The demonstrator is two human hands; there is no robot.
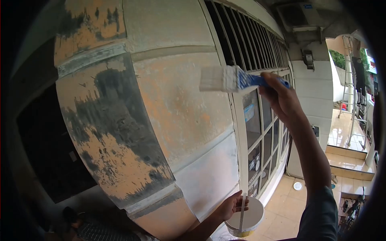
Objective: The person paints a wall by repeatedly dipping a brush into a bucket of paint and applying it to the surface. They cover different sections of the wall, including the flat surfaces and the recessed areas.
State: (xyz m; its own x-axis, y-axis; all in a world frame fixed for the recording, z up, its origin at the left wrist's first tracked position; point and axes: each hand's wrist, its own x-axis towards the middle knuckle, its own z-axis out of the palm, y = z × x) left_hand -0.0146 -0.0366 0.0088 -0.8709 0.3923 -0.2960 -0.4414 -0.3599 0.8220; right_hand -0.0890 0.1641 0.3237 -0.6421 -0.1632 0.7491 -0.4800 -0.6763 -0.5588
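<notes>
The peeling pillar (120, 132) blocks the left and centre of the frame; the barred window (263, 120) closes the strip just beside it. Open air lies right of centre above the tiled floor (289, 209), crossed at upper centre by the right hand (281, 98) and brush (225, 78). The paint bucket (255, 217) occupies bottom centre; a ladder (354, 112) stands far right.

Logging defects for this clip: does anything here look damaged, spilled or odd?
Yes. The pillar is badly worn: its coat is gone in patches, baring orange and dark grey. The right hand holds a brush, the left hand a paint bucket; no spill shows.
</notes>
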